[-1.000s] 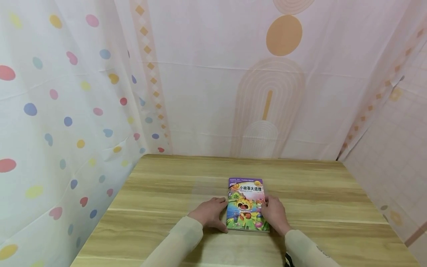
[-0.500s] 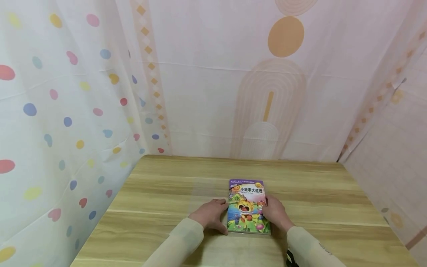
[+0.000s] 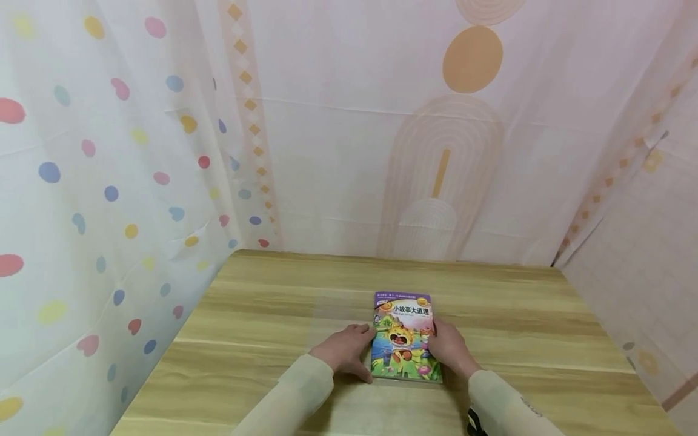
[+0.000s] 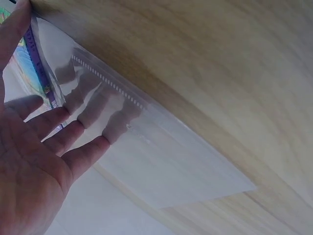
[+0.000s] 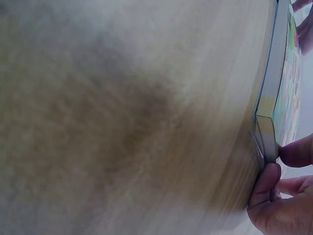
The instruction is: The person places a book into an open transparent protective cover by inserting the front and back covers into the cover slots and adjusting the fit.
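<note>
A storybook [image 3: 402, 339] with a purple top band and a cartoon animal on its cover lies face up on the table. Clear plastic film [image 4: 171, 166] with a dotted seam spreads flat beyond its left side. My left hand [image 3: 343, 352] rests beside the book's left edge, fingers spread and fairly straight; in the left wrist view the fingertips touch the film. At the right edge, my right hand [image 3: 451, 348] pinches the book between thumb and fingers. Thin clear film also shows by that edge in the right wrist view, close to the fingertips.
The wood-grain table [image 3: 262, 303] runs back to a pale curtain [image 3: 327, 169] with an arch pattern. A dotted curtain [image 3: 120, 194] hangs along the left, and a checked pale one [image 3: 649, 242] along the right.
</note>
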`<state>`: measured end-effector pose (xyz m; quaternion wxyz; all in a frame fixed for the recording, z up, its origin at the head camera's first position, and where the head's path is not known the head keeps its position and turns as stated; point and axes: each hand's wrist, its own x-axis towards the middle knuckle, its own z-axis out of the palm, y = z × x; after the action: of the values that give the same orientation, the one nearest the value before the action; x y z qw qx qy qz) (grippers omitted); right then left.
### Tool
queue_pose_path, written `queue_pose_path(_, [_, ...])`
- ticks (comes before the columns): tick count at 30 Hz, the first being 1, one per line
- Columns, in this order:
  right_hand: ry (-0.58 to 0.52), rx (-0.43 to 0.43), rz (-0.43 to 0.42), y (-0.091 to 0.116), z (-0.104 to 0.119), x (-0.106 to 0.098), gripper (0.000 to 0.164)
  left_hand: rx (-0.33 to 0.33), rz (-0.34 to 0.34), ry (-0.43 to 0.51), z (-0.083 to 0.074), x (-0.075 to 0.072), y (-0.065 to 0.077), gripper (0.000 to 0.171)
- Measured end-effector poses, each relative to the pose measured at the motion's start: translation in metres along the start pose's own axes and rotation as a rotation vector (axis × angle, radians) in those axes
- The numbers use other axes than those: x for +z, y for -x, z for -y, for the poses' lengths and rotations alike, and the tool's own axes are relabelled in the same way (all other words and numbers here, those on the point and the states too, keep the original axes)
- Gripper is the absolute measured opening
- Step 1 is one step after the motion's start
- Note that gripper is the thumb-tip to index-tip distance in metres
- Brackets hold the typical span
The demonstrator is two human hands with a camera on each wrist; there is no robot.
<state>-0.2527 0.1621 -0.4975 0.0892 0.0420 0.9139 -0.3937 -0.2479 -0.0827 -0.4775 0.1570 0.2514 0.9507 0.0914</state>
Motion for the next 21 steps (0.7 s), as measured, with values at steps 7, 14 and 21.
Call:
queue_pose_path(7, [-0.009,0.003,-0.016,0.0017,-0.0024,-0.0018,0.059,0.032,-0.008,-0.018,-0.0018,-0.0012,-0.0007,0.094])
queue_pose_path(14, [0.024,0.003,-0.023,0.0014,-0.0043,-0.0032,0.058,0.045,-0.014,-0.029,-0.004,-0.0016,-0.0027,0.094])
queue_pose_path(21, [0.011,-0.03,-0.035,0.0021,-0.0033,-0.0046,0.055,0.019,-0.005,-0.009,-0.0038,-0.001,-0.0047,0.094])
